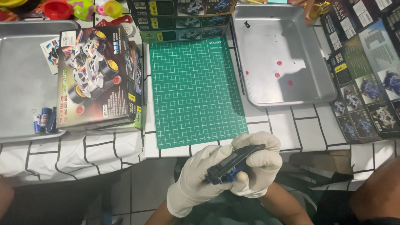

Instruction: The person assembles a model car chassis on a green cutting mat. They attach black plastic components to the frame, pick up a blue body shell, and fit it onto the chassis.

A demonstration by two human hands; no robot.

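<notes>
Between gloved hands [233, 166], half-hidden dark part [231, 163]

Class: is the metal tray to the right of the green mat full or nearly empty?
Nearly empty: the metal tray holds only small red discs and a black bit.

A dark toy-car box [98, 79] lies left of the mat; similar boxes [366, 79] crowd the right edge.
</notes>
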